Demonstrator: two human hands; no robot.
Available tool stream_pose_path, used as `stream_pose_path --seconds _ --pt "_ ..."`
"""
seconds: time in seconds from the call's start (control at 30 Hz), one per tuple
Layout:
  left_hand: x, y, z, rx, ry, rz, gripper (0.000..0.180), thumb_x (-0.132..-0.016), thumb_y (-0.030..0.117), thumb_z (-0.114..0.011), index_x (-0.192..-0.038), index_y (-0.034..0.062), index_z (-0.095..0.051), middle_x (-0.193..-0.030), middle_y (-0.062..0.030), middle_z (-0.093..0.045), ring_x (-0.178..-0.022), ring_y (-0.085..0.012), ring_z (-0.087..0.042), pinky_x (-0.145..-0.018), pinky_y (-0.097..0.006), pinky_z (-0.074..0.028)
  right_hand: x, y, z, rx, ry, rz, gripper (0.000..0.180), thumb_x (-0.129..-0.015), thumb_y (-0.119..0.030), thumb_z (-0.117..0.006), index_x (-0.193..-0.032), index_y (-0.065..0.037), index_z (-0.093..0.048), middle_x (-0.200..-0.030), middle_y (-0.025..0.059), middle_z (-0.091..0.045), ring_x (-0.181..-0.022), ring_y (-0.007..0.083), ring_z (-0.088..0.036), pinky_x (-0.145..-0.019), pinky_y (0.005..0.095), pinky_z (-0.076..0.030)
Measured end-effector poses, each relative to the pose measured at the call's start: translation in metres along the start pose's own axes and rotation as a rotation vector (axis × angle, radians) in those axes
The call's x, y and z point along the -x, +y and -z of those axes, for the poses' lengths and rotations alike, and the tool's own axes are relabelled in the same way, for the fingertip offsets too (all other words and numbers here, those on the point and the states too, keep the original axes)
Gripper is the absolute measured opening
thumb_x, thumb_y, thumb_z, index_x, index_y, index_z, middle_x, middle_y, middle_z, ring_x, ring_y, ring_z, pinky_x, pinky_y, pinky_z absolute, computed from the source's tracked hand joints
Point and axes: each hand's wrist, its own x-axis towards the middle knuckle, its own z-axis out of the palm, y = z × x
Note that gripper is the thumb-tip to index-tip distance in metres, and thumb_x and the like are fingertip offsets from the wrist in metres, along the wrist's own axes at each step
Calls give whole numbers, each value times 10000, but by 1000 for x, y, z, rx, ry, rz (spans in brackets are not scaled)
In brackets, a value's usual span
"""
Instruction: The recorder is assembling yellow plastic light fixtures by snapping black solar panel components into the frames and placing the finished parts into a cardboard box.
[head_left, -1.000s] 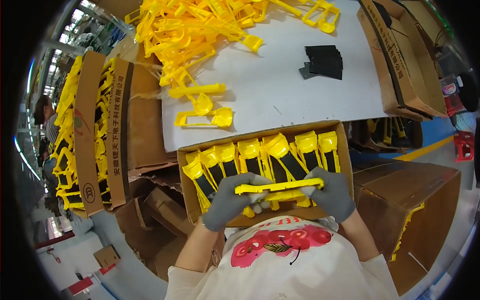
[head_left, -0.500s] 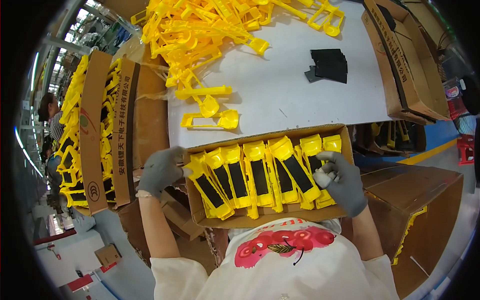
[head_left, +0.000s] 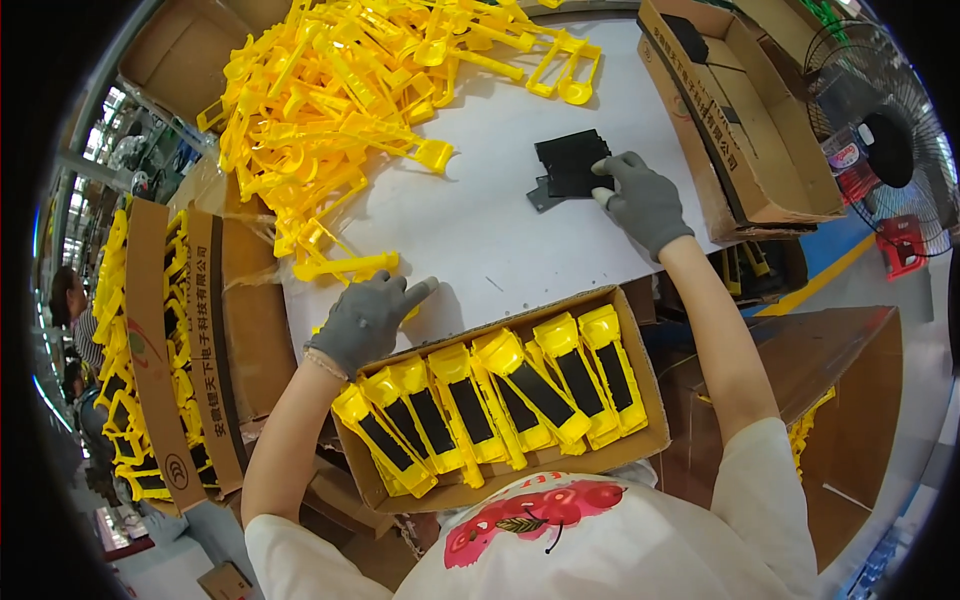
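Note:
My left hand [head_left: 368, 318], in a grey glove, lies over a loose yellow plastic frame [head_left: 411, 315] at the table's near left edge. Most of that frame is hidden under the hand; the fingers appear bent round it, with the index finger stretched out. Farther right, my gloved right hand [head_left: 640, 205] touches the right edge of a small stack of black sheets [head_left: 572, 160], thumb and fingers apart. Close to my body stands a cardboard box [head_left: 648, 395] holding a row of yellow frames [head_left: 465, 400] with black strips in them, mostly leaning side by side.
A large heap of yellow frames [head_left: 330, 100] covers the table's far left. An open carton [head_left: 770, 190] stands at the right edge, a fan [head_left: 885, 150] beyond it. At left, a tall carton [head_left: 210, 350] is filled with frames. Another open carton [head_left: 850, 400] sits low at right.
My right hand has left the box and reached forward to the black sheets. The left hand has gone from the box's corner onto the loose frame. The whole view has shifted.

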Motion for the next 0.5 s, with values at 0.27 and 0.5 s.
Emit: stream_pose_path --seconds 0.27,0.5 --pt "-15 8 3 333 162 107 571 -645 -33 -683 -1169 102 -501 -1080 -140 -518 -856 -393 -596 -699 -458 -503 -2 3 -5 68 -64 -19 293 -759 -270 -743 -992 -123 -641 -1028 90 -613 -926 279 -629 -817 382 -499" --pt "-19 -4 21 152 106 160 548 -649 -18 -692 -1135 98 -467 -1005 -151 -545 -840 -382 -599 -712 -455 -498 34 -1 1 -169 -37 -82 242 -784 -251 -733 -925 -82 -634 -870 96 -674 -798 271 -649 -726 365 -499"
